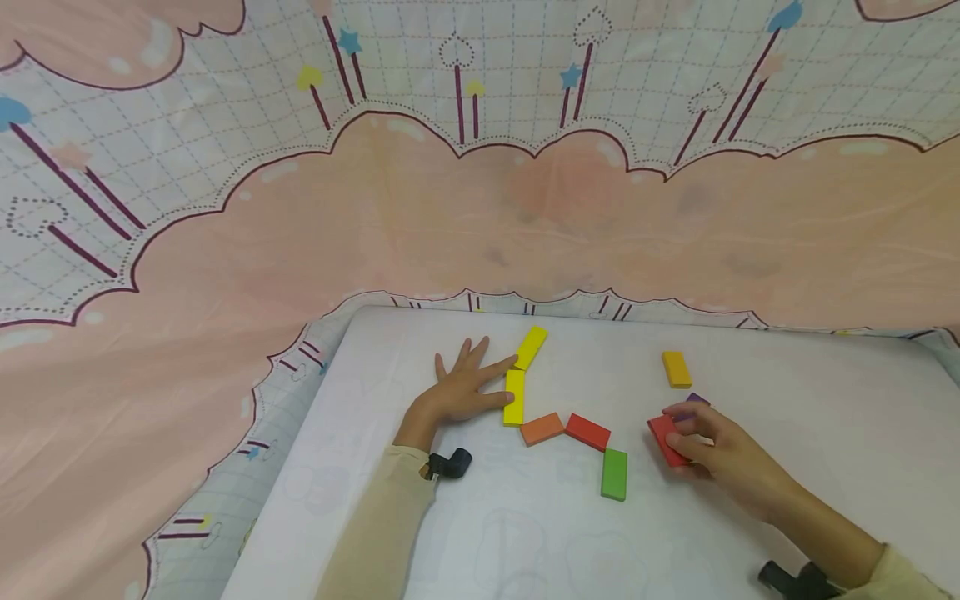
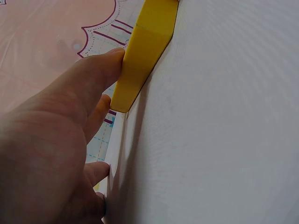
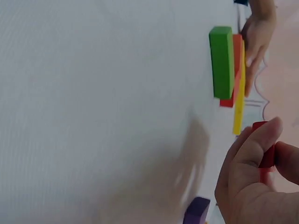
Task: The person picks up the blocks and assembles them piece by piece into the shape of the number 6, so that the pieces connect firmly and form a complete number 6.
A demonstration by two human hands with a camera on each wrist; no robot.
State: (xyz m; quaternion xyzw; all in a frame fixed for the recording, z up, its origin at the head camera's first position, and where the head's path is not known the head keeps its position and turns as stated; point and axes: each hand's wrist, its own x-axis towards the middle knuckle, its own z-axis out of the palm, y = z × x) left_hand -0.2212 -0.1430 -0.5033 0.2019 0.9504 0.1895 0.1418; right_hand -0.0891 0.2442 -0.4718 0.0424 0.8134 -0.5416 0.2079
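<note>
My left hand point(image 1: 457, 392) is spread flat-fingered at the left side of two yellow blocks, the upper one point(image 1: 533, 343) slanting and the lower one point(image 1: 514, 412) upright in the head view. Thumb and index finger touch their edges. From the lower yellow block a chain runs on through an orange block point(image 1: 542, 430), a red block point(image 1: 588, 432) and a green block point(image 1: 614, 476). Off to the right, my right hand point(image 1: 723, 454) pinches another red block point(image 1: 664, 442) between thumb and fingers. Behind those fingers a purple block point(image 1: 699, 399) is partly hidden.
Beyond the right hand lies a separate yellow-orange block point(image 1: 677, 370). All blocks are on a white tabletop point(image 1: 525, 542), whose far edge meets a patterned cloth point(image 1: 480, 225). Each wrist wears a black camera, the left one point(image 1: 452, 463) near the table.
</note>
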